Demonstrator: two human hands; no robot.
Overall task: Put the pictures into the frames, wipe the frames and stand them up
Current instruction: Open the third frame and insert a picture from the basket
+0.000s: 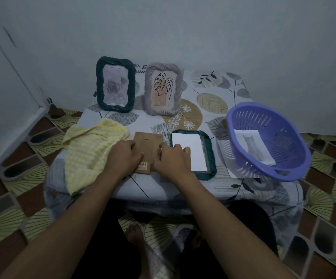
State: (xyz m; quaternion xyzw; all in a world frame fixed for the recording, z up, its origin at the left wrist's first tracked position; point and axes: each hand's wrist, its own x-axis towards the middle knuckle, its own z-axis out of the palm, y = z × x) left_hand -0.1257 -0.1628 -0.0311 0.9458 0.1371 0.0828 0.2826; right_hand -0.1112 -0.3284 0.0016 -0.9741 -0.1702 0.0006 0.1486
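Both hands hold the brown board (146, 144) flat on the worktop (213, 117) near its front edge. The left hand (125, 156) and right hand (171, 158) have fingers curled onto its side edges. Just right lies the rope-wound green frame (210, 158), a white picture (193, 150) in its recess. Lift the stiff card level and seat it squarely over the thin paper — no creasing.
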